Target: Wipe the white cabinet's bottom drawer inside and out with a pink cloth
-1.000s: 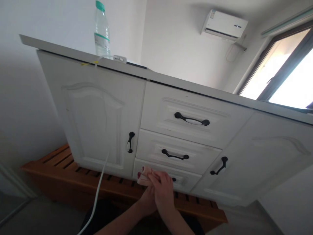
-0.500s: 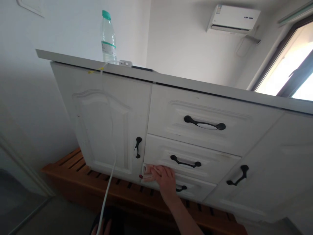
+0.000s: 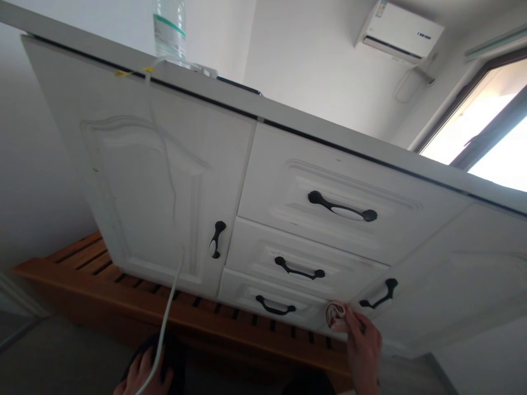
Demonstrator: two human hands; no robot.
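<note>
In the head view, my right hand (image 3: pixel 364 351) is closed on a folded pinkish-white cloth (image 3: pixel 336 316). It presses the cloth near the lower right corner of the bottom drawer (image 3: pixel 242 288) of a white cabinet (image 3: pixel 132 203). Low in the picture, my left hand (image 3: pixel 144 373) rests on a dark-clad knee, its fingers somewhat apart. A white cable (image 3: pixel 168 307) runs from the cabinet top down across that hand; I see no grip on it.
A clear bottle (image 3: pixel 169 35) stands on the cabinet top beside a flat dark object (image 3: pixel 239 86). Black handles (image 3: pixel 342 207) stick out from the drawers and doors. Beneath the cabinet is an orange-brown slatted wooden bench (image 3: pixel 135 307). A window (image 3: pixel 486 120) is at the right.
My right hand has moved with the cloth from the left end of the lower drawers to their right end. The view has shifted, and more of my left hand shows.
</note>
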